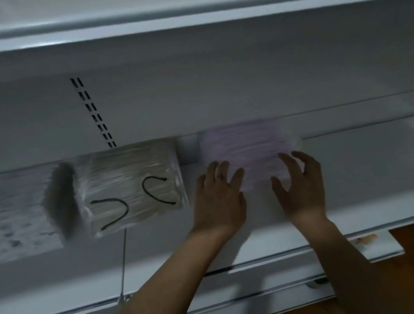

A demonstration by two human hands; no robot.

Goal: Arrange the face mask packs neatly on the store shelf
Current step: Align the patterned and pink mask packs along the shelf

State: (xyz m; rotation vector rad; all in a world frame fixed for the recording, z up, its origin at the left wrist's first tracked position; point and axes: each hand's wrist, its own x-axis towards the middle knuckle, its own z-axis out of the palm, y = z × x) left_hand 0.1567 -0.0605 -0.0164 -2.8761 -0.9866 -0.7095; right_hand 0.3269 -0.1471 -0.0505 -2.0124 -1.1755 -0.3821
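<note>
Lilac pack (248, 146): blurred, at the back of the shelf (368, 169), right of the beige pack (129, 178).
Patterned pack (6, 217): far left.
Left hand (218, 196): fingers straight, at the lilac pack's near left edge.
Right hand (302, 184): fingers loosely bent, gripping nothing, at its right corner.

The purple pack (248, 146) is all smeared, front edge tucked behind the left hand (218, 199) and right hand (302, 184). The patterned pack (9, 219) runs off the left edge; dark blob (61, 199) beside it, no clue.
</note>
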